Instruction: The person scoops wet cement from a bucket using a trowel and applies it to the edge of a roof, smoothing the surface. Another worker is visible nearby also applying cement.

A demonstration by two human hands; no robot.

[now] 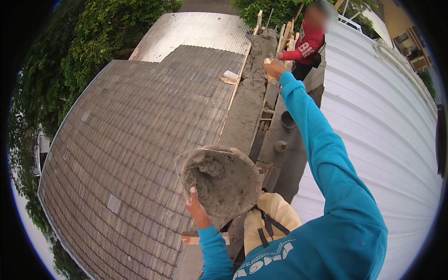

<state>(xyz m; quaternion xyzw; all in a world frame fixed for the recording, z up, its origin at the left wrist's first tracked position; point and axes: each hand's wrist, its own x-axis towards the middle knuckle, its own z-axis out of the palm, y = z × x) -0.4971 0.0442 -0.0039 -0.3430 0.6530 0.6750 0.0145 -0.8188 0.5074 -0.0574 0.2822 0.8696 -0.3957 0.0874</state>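
Note:
A round bucket (252,179) with a thin wire handle stands in front of me at the end of a concrete-filled form, with wet grey concrete (219,179) inside it. My left hand (198,210) grips its near left rim, thumb upward. Stretched far ahead, my right hand (276,70) is closed at the right edge of the form, by a small pale thing I cannot make out. Beyond my hand, fresh concrete (245,105) fills the long narrow form between wooden boards (233,95). A co-worker in a red shirt (311,44) stands just beyond it, one arm reaching toward the form.
A brown tiled roof (135,140) slopes away on the left, and white corrugated metal roofing (373,126) lies on the right. Pipe openings (288,120) stick up beside the form. A wood block (203,238) lies near the bucket. Trees (79,51) rise behind.

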